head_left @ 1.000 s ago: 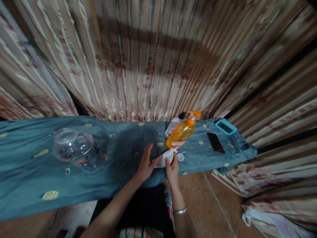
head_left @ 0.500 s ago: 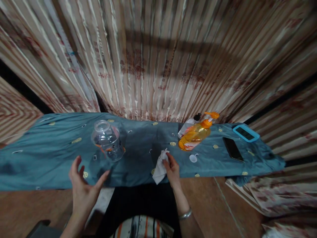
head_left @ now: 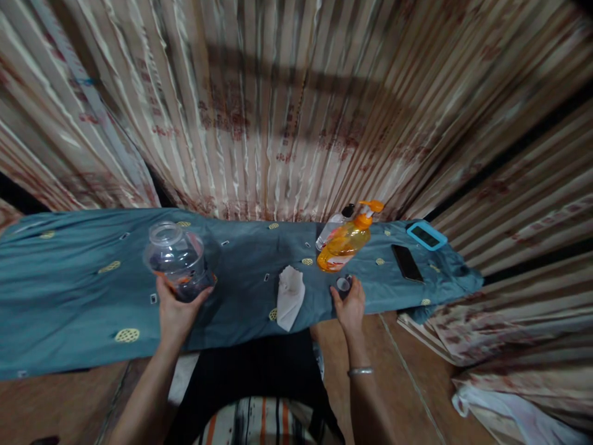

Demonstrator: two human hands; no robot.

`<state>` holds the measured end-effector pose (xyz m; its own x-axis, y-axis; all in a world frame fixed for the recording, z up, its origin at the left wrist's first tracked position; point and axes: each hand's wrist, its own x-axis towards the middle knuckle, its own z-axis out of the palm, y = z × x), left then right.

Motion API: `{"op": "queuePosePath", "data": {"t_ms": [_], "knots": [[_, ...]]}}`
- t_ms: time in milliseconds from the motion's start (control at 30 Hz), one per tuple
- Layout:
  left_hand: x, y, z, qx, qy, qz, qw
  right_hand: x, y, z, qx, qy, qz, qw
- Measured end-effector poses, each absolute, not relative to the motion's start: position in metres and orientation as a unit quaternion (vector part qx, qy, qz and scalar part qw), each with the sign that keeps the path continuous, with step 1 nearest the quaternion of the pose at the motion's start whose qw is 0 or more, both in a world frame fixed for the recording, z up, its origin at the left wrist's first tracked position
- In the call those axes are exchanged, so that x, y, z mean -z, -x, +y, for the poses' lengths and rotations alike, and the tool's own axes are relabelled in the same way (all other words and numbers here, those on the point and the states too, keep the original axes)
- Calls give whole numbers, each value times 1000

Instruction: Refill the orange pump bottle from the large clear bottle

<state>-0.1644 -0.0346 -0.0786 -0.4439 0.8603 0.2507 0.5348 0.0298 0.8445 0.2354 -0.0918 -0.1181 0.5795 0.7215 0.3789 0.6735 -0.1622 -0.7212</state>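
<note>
My left hand [head_left: 178, 311] is wrapped round the near side of a clear glass jar [head_left: 176, 259] that stands on the blue cloth [head_left: 69, 290]. The fingers of my right hand [head_left: 349, 306] are closed on a small round cap [head_left: 343, 284] lying on the cloth just in front of an orange pump bottle [head_left: 346, 241]. A crumpled white tissue [head_left: 290, 295] lies between my hands, hanging over the cloth's near edge.
A clear bottle with a black cap [head_left: 334, 224] lies behind the orange one. A black phone [head_left: 406, 262] and a light-blue framed device [head_left: 427, 235] lie at the cloth's right end. Striped curtains [head_left: 287, 111] hang behind. Tiled floor is below.
My left hand reached forward and took hold of the jar. My right hand let go of the tissue, which now lies on the cloth, and moved right onto the small cap.
</note>
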Motion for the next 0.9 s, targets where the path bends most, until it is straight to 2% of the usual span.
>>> {"op": "queuePosePath", "data": {"t_ms": [167,333,633,900], "knots": [[75,149,-34,-459,-477,718,214,125,-256,-76,-29,778,-443,443],[81,132,-39,-446,-515,691,242,108,-232,-79,-68,772,-437,456],[92,116,-45,-487,-624,581,190,11,-122,-82,-222,609,-591,480],[95,112,-49,-479,-667,546,166,-55,-132,-69,-173,504,-744,402]]}}
